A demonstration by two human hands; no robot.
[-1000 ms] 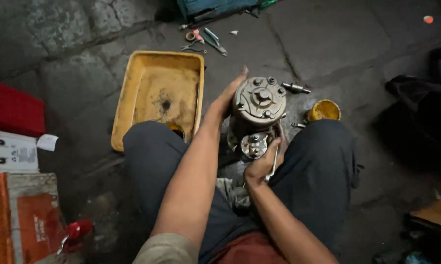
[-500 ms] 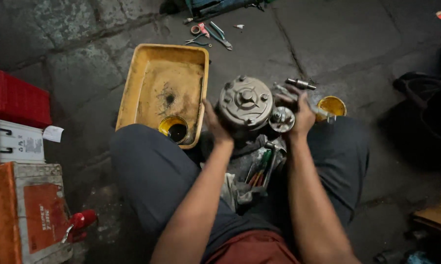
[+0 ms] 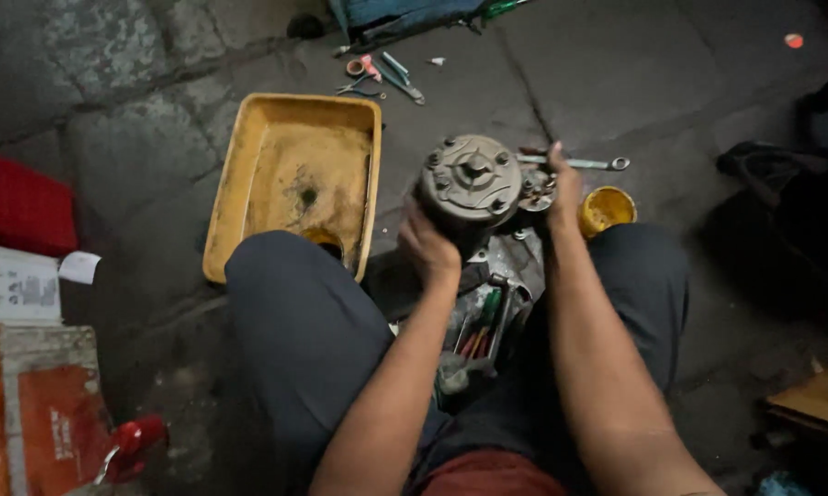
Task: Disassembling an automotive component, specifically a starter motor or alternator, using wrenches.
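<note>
Nearest the camera, between the person's bent knees, a heap of hand tools (image 3: 483,335) with red and green handles is lying on the concrete floor (image 3: 120,165). At the near left edge, an orange box (image 3: 42,413) is sitting beside a red-handled tool (image 3: 131,445), with a white carton (image 3: 14,285) and a red crate (image 3: 14,202) further back.

Just beyond the tool heap, the left hand (image 3: 428,248) is cupping the near left side of a round grey metal housing (image 3: 469,184); its grip is wrapping around the body of the part, fingers pressing against the casing. The housing is standing with its bolted circular face turned upward, held above the floor between the knees. The right hand (image 3: 561,188) is closing on a smaller metal fitting (image 3: 535,191) just beside the housing's right edge; whether its fingers are pinching it fully cannot be told.

Left of the housing, a grimy yellow tray (image 3: 239,174) is resting on the floor. Right of the right hand, a small yellow cup (image 3: 607,209) is standing, with a spanner (image 3: 588,163) lying just behind. Farthest back, pliers and small bits (image 3: 382,75) are lying scattered near a blue-green cloth (image 3: 405,14).
</note>
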